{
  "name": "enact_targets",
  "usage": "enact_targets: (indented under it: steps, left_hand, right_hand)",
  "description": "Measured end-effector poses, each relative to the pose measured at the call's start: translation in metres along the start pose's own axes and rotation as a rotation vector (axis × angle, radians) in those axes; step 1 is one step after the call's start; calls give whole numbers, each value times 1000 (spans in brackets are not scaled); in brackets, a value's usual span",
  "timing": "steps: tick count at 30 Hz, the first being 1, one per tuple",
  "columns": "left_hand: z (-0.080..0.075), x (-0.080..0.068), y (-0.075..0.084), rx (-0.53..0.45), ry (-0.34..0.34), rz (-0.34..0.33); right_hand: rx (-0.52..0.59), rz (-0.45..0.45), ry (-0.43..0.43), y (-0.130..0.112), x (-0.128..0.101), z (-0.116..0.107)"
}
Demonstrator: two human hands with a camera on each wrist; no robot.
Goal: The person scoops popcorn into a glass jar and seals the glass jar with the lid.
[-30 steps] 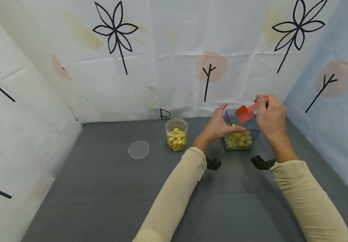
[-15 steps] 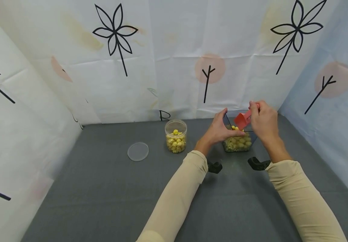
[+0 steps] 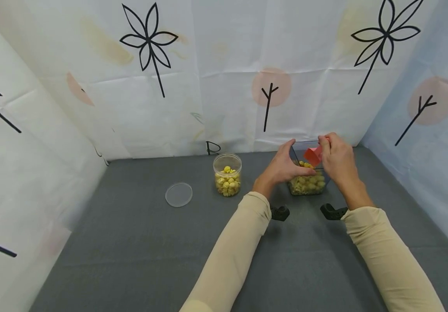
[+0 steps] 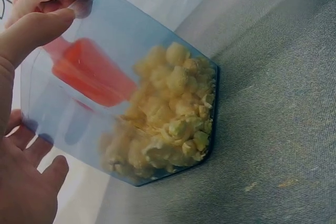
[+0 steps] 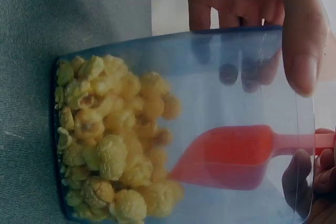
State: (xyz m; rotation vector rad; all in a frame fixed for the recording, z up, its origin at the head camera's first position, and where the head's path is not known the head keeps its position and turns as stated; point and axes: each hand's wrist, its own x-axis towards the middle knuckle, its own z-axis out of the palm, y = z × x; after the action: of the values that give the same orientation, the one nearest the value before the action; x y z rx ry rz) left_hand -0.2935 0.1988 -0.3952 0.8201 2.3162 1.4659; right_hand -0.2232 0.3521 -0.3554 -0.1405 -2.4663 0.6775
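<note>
A clear bluish plastic container [image 5: 210, 103], partly filled with yellow popcorn [image 5: 110, 135], stands on the table between the hands. My left hand [image 3: 280, 170] holds its left side near the rim, thumb across the front wall and fingers at the side. My right hand [image 3: 339, 162] pinches the handle of a red scoop [image 3: 313, 156] above the container's right rim. Through the wall in the right wrist view, the scoop's blade hangs inside the container, its tip right at the popcorn. In the left wrist view the blade [image 4: 94, 74] also reaches toward the heap.
Left of the container stands a clear open jar [image 3: 227, 175] with popcorn in it. Farther left a round transparent lid [image 3: 179, 194] lies flat on the grey table [image 3: 130, 242]. A patterned cloth wall [image 3: 224, 86] rises directly behind the containers.
My right hand has moved left and down, lowering the scoop from above the rim into the container. My left hand has stayed at the container, shifting only slightly.
</note>
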Motion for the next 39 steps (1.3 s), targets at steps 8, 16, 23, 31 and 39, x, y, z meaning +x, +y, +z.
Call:
enact_targets:
  steps: [8, 16, 23, 31, 39]
  left_hand:
    - [0, 0, -4, -35, -1, 14]
    - [0, 0, -5, -66, 3, 24]
    - [1, 0, -6, -89, -2, 25]
    - [1, 0, -6, -80, -4, 18]
    - [1, 0, -7, -89, -11, 22]
  right_hand:
    - [-18, -66, 39, 6, -2, 5]
    - [-30, -90, -6, 6, -3, 3]
    - [-1, -27, -15, 7, -2, 1]
    - [-100, -121, -110, 2, -1, 1]
    - [-195, -63, -266, -1, 3, 0]
